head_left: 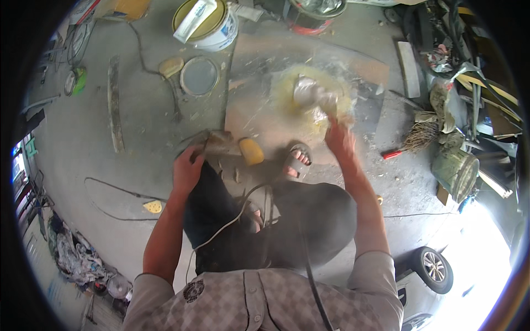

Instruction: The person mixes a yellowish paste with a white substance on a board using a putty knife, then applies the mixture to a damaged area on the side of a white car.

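Observation:
My left hand [188,167] is at my left knee with bent fingers. Its fingertips meet the edge of a brown-grey flat piece [221,144], and I cannot tell whether they grip it. Beside that piece lies a yellow rounded block [252,151]. My right hand [340,141] reaches forward, smeared by motion, closed around something too blurred to name. Just past it is a blurred silvery-white shape [309,92] on a yellow-stained patch [280,91]. Under the patch lies a worn brown board [251,113] on the floor.
Ahead stand a white pail [223,37] and a dark-and-red pail [309,25]. A round grey lid [200,76] and a wooden strip [114,105] lie left. At right are a red-handled brush [411,142], a dirty bucket [456,174] and piled scrap. A cable [221,229] crosses my legs.

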`<move>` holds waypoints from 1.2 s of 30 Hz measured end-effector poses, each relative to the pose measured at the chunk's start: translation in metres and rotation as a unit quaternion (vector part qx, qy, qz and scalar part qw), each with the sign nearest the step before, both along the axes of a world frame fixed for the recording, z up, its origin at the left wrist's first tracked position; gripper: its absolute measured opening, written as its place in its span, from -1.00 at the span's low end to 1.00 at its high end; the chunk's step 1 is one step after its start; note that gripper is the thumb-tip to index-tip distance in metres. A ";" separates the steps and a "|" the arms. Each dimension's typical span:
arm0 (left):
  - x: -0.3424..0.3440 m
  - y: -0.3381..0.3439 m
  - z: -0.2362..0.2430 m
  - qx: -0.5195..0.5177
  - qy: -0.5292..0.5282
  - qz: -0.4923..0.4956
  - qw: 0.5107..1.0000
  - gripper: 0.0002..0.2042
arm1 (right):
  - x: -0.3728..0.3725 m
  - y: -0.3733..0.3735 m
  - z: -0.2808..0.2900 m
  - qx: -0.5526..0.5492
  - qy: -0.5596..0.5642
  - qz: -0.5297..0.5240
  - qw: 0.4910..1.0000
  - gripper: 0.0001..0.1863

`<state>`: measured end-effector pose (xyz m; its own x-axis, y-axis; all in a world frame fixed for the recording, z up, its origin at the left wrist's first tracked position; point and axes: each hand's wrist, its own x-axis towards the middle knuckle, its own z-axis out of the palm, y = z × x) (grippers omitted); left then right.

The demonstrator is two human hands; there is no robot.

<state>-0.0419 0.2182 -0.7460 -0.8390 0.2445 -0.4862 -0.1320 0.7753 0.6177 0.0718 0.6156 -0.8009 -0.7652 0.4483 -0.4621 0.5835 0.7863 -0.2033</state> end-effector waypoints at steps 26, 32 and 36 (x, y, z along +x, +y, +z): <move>-0.036 0.011 -0.104 -0.253 0.055 -0.443 0.858 -0.73 | 0.012 0.002 -0.018 -0.028 -0.133 0.005 0.991 -0.30; -0.056 0.070 -0.049 0.194 -0.386 0.091 0.897 -0.71 | 0.024 -0.059 -0.050 -0.247 0.103 -0.121 0.956 -0.18; 0.004 0.158 -0.068 0.307 -0.572 0.208 0.731 -0.63 | 0.021 -0.050 -0.045 -0.388 0.124 -0.191 0.893 -0.30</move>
<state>-0.0383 0.3758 -0.8136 -0.0321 0.5506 -0.8342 -0.9807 0.1436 0.1325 0.0925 0.5659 -0.8457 -0.7475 0.3160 -0.5842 0.6396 0.1055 -0.7614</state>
